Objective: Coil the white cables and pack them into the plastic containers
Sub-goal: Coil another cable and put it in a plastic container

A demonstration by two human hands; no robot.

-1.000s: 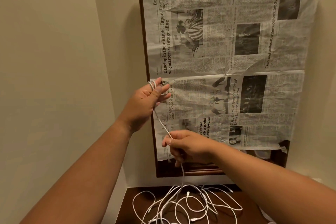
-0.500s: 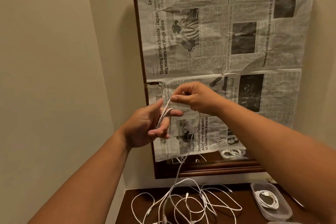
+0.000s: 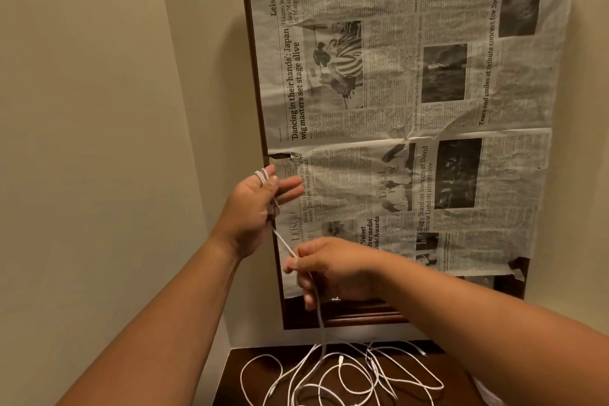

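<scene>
My left hand (image 3: 255, 208) is raised in front of the newspaper, with a white cable (image 3: 283, 242) looped round its upright fingers and down across the palm. From there the cable runs taut, down and right, into my right hand (image 3: 329, 269), which pinches it between thumb and forefinger. Below my right hand the cable hangs down into a loose tangle of white cables (image 3: 342, 376) on the dark wooden table (image 3: 237, 382). My right forearm hides the table's right side, and no plastic container shows clearly.
A dark-framed panel (image 3: 252, 53) covered with newspaper (image 3: 412, 109) leans against the beige wall behind the table. A side wall stands close on the left. A pale object (image 3: 487, 394) peeks out under my right forearm at the bottom edge.
My right hand dropped from above the left hand to below it, drawing the cable taut. My left hand rose, fingers upright. The plastic container seen half a second ago is now hidden by my forearm.
</scene>
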